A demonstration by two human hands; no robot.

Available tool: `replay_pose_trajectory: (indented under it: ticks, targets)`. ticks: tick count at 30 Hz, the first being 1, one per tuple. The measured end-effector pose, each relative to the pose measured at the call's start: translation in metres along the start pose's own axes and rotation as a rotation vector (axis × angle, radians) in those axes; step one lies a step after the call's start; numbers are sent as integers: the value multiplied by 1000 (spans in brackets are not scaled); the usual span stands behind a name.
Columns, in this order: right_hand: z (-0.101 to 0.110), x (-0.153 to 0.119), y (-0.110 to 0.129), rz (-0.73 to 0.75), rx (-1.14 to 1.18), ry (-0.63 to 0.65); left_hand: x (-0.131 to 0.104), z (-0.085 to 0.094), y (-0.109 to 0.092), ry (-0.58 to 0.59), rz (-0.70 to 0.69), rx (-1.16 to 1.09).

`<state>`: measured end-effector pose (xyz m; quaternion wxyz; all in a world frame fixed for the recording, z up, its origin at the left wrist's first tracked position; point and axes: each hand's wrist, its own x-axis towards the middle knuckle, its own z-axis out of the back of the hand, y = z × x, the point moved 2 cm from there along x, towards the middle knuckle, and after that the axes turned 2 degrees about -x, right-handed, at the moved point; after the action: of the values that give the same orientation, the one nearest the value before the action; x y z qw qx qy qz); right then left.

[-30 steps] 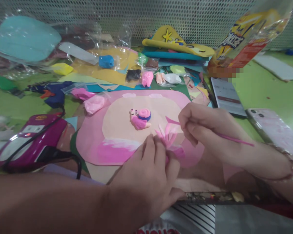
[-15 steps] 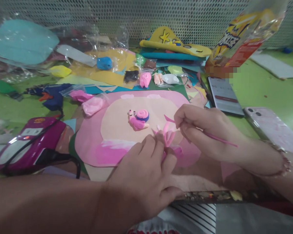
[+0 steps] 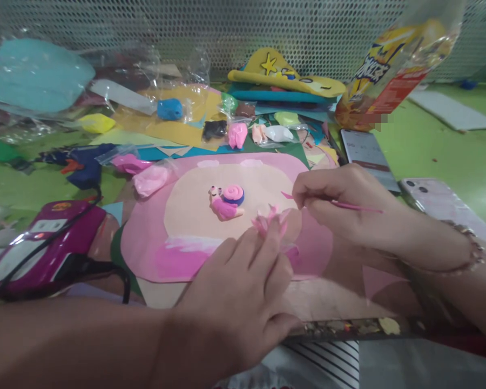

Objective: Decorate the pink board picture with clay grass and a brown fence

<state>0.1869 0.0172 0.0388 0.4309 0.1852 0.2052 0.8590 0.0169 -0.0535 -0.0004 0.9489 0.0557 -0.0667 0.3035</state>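
My left hand [image 3: 238, 286] lies palm down with fingers stretched out, its fingertips against a pink clay flower [image 3: 269, 219] with pointed petals. The fingers cover the flower's lower part. Pinched in my right hand [image 3: 332, 202] is a slim pink modelling tool [image 3: 358, 207]; its flat tip points left, above and to the right of the flower, apart from it. Both hands are over a pink paper shape [image 3: 146, 232] with a beige oval [image 3: 186, 200] in its middle. On the oval sits a clay snail [image 3: 225, 202] with a pink-and-blue spiral shell.
Bagged clay lumps, including a pink one [image 3: 237, 135] and a blue one [image 3: 169, 109], lie behind the paper. A purple device [image 3: 44, 243] with a black cord is at left. Two phones [image 3: 368, 156] and a snack bag [image 3: 392, 70] are at right, a yellow hat-like craft [image 3: 285, 75] at back.
The flower's petals now look fanned out, where a tall loop stood before. My right hand has lifted slightly and the tool lies flatter. My left hand stays at the flower.
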Motion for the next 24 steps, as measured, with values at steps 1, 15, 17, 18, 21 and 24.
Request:
replay_pose_trajectory:
  ticks: [1,15,17,18,21,24]
  targets:
    - [1,1,-1,-13,8,0,0,0,0,-19,-35,-10]
    - [-4,10,-16,-84,285,-110,2,-6,2,69,-169,-172]
    - [-3,10,-15,-26,177,-133,2,-6,0,58,-203,-190]
    - [-3,10,-14,-8,142,-137,3,-6,0,63,-217,-202]
    - [-3,10,-15,-45,125,-115,4,-5,0,120,-254,-241]
    - [-5,9,-15,-107,145,-95,5,-5,0,160,-293,-273]
